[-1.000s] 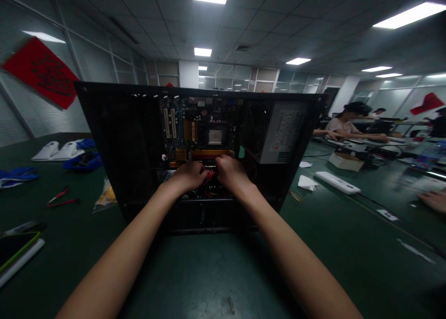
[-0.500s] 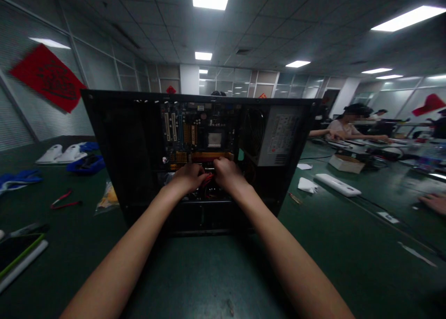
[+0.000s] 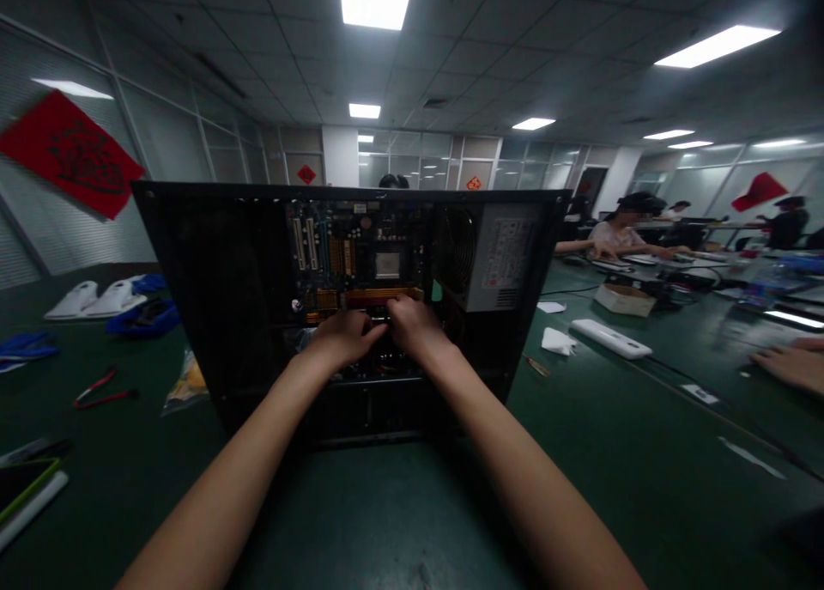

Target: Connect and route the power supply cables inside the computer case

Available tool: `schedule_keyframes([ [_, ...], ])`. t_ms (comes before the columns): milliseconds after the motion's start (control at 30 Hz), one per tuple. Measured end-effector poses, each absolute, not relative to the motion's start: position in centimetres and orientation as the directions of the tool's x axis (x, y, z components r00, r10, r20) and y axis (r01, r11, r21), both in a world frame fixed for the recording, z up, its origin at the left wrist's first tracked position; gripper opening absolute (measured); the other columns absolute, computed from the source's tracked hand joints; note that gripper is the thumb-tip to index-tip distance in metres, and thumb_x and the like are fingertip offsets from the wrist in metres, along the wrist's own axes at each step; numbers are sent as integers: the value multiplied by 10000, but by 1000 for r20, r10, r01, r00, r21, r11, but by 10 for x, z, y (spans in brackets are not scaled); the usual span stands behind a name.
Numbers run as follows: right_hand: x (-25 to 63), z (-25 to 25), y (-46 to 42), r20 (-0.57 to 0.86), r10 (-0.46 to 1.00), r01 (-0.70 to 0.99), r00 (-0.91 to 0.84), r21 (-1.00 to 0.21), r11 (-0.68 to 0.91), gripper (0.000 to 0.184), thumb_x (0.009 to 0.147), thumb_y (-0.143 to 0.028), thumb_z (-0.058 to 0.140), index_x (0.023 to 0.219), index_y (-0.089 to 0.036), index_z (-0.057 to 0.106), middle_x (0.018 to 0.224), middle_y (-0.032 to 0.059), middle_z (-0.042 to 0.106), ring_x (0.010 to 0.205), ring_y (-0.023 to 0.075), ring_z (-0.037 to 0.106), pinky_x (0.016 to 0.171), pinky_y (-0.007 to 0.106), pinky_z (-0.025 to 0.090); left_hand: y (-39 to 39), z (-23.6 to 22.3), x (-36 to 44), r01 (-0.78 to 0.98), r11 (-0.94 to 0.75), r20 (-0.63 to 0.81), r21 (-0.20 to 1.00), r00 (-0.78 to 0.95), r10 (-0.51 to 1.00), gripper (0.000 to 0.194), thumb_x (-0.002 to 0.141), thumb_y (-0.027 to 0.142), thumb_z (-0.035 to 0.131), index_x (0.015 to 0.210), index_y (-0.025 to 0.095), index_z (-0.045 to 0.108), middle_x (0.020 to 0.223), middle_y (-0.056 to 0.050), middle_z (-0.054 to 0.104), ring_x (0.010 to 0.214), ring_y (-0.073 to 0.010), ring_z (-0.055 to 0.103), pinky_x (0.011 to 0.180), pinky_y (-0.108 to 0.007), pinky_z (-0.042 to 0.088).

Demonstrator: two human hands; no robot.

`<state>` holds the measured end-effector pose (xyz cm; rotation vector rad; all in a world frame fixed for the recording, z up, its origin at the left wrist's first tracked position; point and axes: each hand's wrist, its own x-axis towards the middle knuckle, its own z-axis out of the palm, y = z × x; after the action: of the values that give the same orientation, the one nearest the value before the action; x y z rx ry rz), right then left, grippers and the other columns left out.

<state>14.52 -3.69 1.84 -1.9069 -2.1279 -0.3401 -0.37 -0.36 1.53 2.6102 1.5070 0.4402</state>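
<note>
Black boxy case (image 3: 212, 281), square silvery plate (image 3: 387, 264), hands (image 3: 344, 337) (image 3: 415, 325) close together inside, grip unclear.

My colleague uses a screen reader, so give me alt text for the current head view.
Two bare hands, close together, reach into an open black computer case on a green table, near the lower part of its motherboard. Another person sits in the background, right.

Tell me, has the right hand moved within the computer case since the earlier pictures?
No, not noticeably: against the silver square on the circuit board, the right hand stays below and slightly right.
</note>
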Motion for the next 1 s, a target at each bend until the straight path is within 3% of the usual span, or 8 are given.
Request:
schedule_keyframes([
  [100,146,20,-36,341,933,993,-112,7,117,240,899,-202,578,1115,-128,651,1134,171,672,1003,278,687,778,338,538,-2,16,-4,841,-499,181,210,468,865,472,872,620,478,816,216,714,834,-96,744,805,-275,699,631,-306,423],
  [533,144,18,-39,379,911,986,-162,88,139,281,894,-140,560,1175,-120,561,1183,163,613,1046,262,635,751,331,542,-5,22,-1,878,-463,170,123,441,881,447,866,586,447,870,234,722,938,-115,753,911,-328,707,713,-363,488],
  [700,146,15,-42,378,903,978,-206,111,177,305,877,-99,559,1180,-128,539,1208,157,592,1068,254,592,757,312,520,-7,20,-1,872,-480,158,96,463,872,412,799,592,542,881,227,713,936,-117,747,874,-322,703,691,-362,493],
  [833,149,16,-40,408,880,970,-242,87,227,312,857,-61,548,1160,-138,558,1201,139,594,1089,247,559,828,309,477,-8,19,-2,861,-499,137,101,485,864,314,804,489,563,873,219,708,929,-116,742,863,-300,702,687,-344,487],
  [1000,152,15,-33,539,823,976,-182,0,217,297,880,-12,413,1045,-159,612,1131,112,615,1011,218,571,783,292,439,-14,22,-3,847,-525,140,81,511,848,235,781,408,573,804,212,701,829,-99,725,774,-266,689,652,-317,458],
])
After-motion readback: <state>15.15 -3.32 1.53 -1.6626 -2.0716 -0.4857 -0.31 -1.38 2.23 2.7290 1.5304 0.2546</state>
